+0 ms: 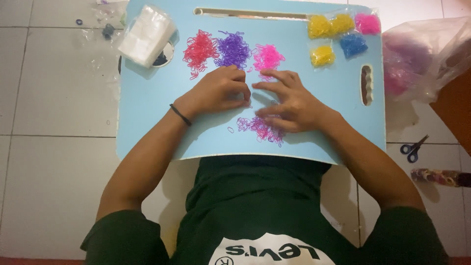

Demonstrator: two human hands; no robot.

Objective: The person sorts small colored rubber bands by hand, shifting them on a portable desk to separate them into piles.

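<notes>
A light blue lap table (147, 113) lies over my lap. On it sit three loose piles of tiny rubber bands: red (199, 50), purple (233, 49) and pink (268, 57). A mixed pink and purple pile (262, 128) lies at the near edge. My left hand (218, 91) rests curled on the table, its fingertips pinched together beside the mixed pile; whether a band sits between them is too small to tell. My right hand (287, 100) lies flat with fingers spread, covering the top of the mixed pile.
Small bags of yellow (320, 26), blue (353, 44) and pink (368, 23) bands sit at the table's far right. A stack of clear bags (146, 35) lies far left. On the tiled floor to the right are blue scissors (413, 147) and a large plastic bag (422, 59).
</notes>
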